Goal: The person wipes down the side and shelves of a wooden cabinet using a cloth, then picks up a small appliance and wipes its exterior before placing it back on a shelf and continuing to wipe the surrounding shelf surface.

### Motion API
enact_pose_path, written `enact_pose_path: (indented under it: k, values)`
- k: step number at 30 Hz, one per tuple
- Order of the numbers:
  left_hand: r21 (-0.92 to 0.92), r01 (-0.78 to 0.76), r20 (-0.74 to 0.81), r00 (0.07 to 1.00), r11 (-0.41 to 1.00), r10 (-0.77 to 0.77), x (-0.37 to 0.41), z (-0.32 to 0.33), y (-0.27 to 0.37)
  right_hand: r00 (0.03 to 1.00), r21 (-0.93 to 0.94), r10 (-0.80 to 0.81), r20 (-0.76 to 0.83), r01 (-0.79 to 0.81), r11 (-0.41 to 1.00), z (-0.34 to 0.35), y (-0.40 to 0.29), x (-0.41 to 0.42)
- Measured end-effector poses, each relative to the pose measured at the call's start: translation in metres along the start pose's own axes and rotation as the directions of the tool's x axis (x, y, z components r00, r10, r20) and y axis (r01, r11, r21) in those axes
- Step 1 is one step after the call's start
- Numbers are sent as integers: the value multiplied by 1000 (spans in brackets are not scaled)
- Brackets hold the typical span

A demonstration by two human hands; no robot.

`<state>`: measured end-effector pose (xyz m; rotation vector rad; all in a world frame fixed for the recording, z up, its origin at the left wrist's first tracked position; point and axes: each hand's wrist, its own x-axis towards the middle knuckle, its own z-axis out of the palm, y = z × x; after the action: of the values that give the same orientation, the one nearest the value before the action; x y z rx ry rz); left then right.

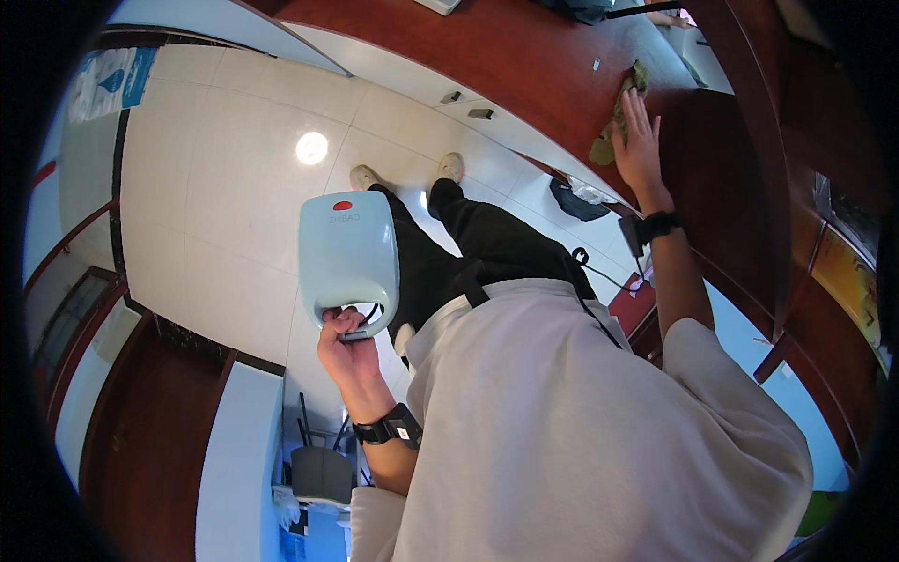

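Observation:
A light-blue appliance (345, 253) with a red indicator or button and a loop handle hangs over the floor tiles. It resembles a sandwich maker. My left hand (349, 348) is closed around its handle, fingers through the opening. Over on the right, my right hand (640, 147) rests flat on an olive-green cloth (604, 149). Its fingers are straight, the thumb apart, and part of the cloth is hidden beneath. The cloth lies bunched on a red-brown wooden desktop (491, 49).
A small white object (595, 65) lies on the desk beyond the cloth. Another person's hand (676, 21) shows at the top. White drawers with dark handles (480, 113) front the desk. A black bag (577, 201) sits on the floor below. A dark-seated chair (322, 474) stands lower left.

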<state>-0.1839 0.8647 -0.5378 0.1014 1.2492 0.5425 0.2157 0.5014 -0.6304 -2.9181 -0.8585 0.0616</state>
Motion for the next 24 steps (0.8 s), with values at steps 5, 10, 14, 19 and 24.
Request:
enact_pose_path:
  k: [5,10,14,19,24]
  values:
    - [53,5,53,999,999,-8,11,-9,6,994,-213,52,-92,-71,974,59,117,113]
    - [65,-15,-23,1000,998,17,2,3,4,992,23,-4,-124,7,1000,6,22,181]
    - [81,-7,9,1000,997,7,8,-9,6,948,119,-235,-216,265,957,12,26,165]
    - [18,31,-33,999,999,-30,7,-13,1,998,-6,47,-42,-47,999,23,4,50]
    - [5,44,-16,999,999,-43,6,-8,-1,992,24,112,57,-114,993,7,-78,-42]
